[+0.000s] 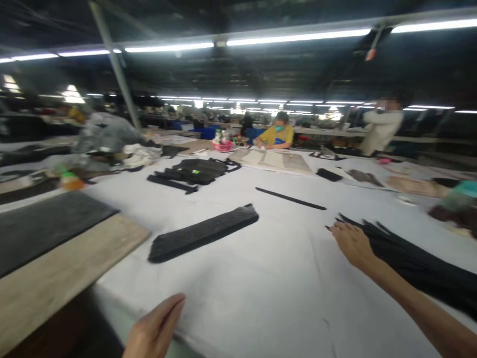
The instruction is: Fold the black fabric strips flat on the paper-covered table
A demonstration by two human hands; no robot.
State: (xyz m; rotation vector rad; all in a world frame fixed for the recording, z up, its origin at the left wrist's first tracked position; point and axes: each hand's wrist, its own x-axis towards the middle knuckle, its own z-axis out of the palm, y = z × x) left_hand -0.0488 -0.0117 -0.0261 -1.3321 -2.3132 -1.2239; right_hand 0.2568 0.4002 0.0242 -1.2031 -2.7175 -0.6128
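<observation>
Two bare hands and a bare right forearm (413, 301).
The left hand (154, 325) is slender, with long fingers (174, 302) that narrow toward rounded tips; the lower edge of the view cuts it off near the wrist. The right hand (352, 243) has a smooth back and slim fingers, their nails too blurred to make out. Its narrow wrist runs into the long, lean forearm, uncovered as far as the view reaches.
</observation>
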